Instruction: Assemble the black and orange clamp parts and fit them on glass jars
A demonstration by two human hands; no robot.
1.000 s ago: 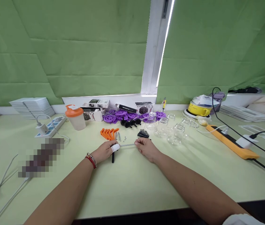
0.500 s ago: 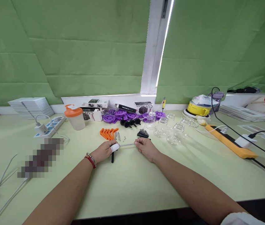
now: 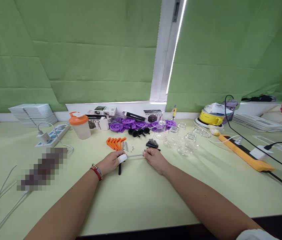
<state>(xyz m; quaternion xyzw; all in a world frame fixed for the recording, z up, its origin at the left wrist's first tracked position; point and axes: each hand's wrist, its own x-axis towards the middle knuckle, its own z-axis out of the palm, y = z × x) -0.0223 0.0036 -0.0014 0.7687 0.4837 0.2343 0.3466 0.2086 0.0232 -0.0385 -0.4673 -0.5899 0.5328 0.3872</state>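
Note:
A thin metal rod [image 3: 135, 155] runs level between my two hands, a little above the table. My left hand [image 3: 111, 161], with a white wrap on one digit, is closed around a black piece with a straight handle [image 3: 120, 169] that sticks out below; the rest of it is hidden by the fingers. At the other end, my right hand [image 3: 157, 161] pinches the rod between thumb and fingers. Just beyond lie orange angled pieces [image 3: 114, 144], long screws [image 3: 125, 146] and tiny metal bits [image 3: 132, 149]. Black sticks [image 3: 152, 145] with small springs lie beyond my right hand.
Purple discs [image 3: 117, 127], black knobbed parts [image 3: 137, 132] and cup-holder boxes [image 3: 152, 115] line the back. Clear glass vessels [image 3: 185, 148] stand right of centre. Farther right are an orange power strip [image 3: 245, 153] and cables; a shaker bottle [image 3: 80, 128] stands left.
Both hands keep the same hold, with the rod between them. The view has shifted very slightly; nothing else has visibly moved.

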